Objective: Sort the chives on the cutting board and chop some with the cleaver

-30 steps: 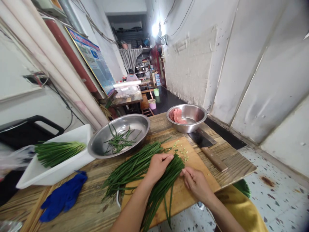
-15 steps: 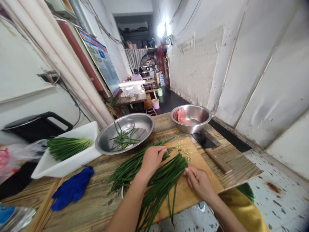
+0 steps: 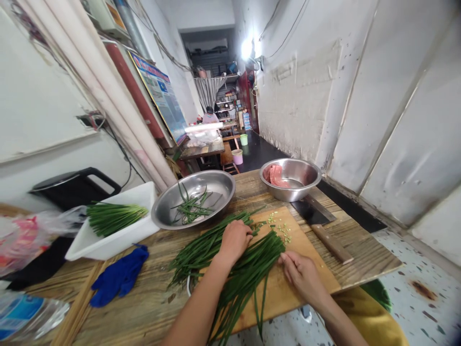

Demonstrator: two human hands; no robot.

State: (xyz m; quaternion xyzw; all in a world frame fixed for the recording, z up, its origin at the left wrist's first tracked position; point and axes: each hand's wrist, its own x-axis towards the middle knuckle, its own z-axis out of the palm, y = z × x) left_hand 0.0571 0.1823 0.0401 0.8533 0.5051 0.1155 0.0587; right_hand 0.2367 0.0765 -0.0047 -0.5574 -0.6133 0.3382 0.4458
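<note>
Two piles of green chives lie on a wooden cutting board (image 3: 309,269): a far pile (image 3: 201,245) and a near pile (image 3: 248,278), whose leaves hang over the board's front edge. My left hand (image 3: 236,241) rests between them, fingers curled down on the chives at the far pile's right end. At the cut ends of the near pile, my right hand (image 3: 300,271) has thumb and fingers pressed together; whatever is between them is too small to tell. Short pale trimmings (image 3: 283,230) are scattered beyond the near pile. A cleaver (image 3: 331,242) lies right of the board.
Behind the board stand a steel bowl with loose chives (image 3: 225,192) and another with pink slices (image 3: 293,194). Leftward are a white tub (image 3: 108,247) of chives, a blue glove (image 3: 120,278), chopsticks (image 3: 77,307) and a plastic bottle (image 3: 29,315). A person (image 3: 210,115) sits far back.
The view has swung slightly left. My left hand's fingers have curled lower into the chives; my right hand stays by the near pile's cut ends.
</note>
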